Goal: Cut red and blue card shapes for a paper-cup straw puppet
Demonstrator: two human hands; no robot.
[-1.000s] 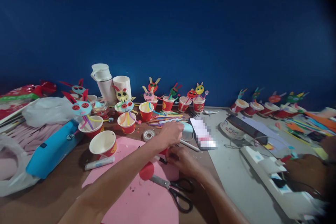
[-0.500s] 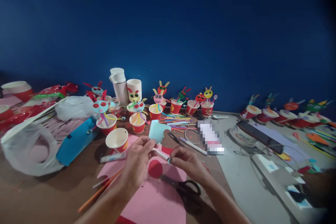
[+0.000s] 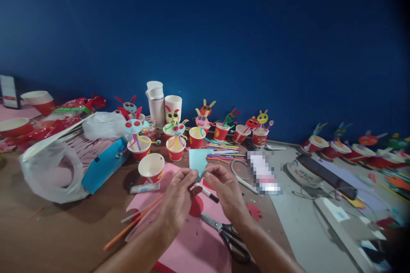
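A piece of light blue paper (image 3: 197, 160) is pinched at its lower edge between the fingertips of my left hand (image 3: 179, 194) and my right hand (image 3: 226, 190). The hands meet close together over the pink sheet (image 3: 198, 245). Below them a white marker with a black end (image 3: 209, 193) is partly hidden by my fingers. A red paper disc (image 3: 196, 206) lies just under my hands. Black-handled scissors (image 3: 226, 231) rest on the pink sheet, partly behind my right forearm.
Red paper cups with animal-face figures (image 3: 175, 149) line the back, beside a white flask (image 3: 156, 104). A plain cup (image 3: 151, 168) and glue tube (image 3: 145, 188) stand left. Right are a phone (image 3: 326, 175) and power strip (image 3: 347, 232). A plastic bag (image 3: 51, 175) sits far left.
My right hand has moved up and left from the marker's end to the light blue paper, which both hands now pinch. The view has shifted slightly left.
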